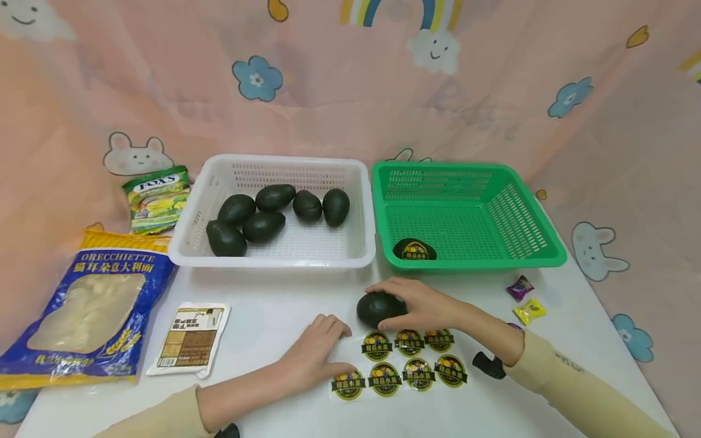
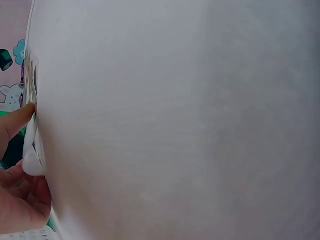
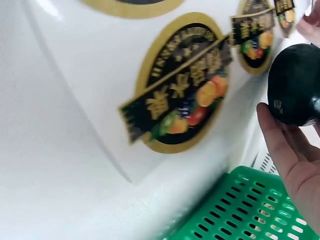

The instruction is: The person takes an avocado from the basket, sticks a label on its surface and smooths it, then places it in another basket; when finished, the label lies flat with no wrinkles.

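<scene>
My right hand (image 1: 421,304) grips a dark green avocado (image 1: 376,309) from its right side, just beyond a sheet of round black-and-gold fruit stickers (image 1: 385,379). The right wrist view shows the fingers curved round this avocado (image 3: 294,82), close over the sheet. At the sheet's left edge, my left hand (image 1: 313,353) lays its thumb by the lower left sticker, its fingers bent near the upper corner. Between thumb and fingers, the sheet's edge bulges up in the left wrist view. Several avocados (image 1: 265,227) lie in a white basket (image 1: 271,262); one stickered avocado (image 1: 414,249) lies in a green basket (image 1: 482,263).
On the left are a blue orecchiette bag (image 1: 87,310), a green candy bag (image 1: 157,201) and a flat white packet (image 1: 191,340). Wrapped candies (image 1: 529,311) lie right, below the green basket. A patterned pink cloth (image 1: 339,103) hangs behind the white table (image 1: 263,401).
</scene>
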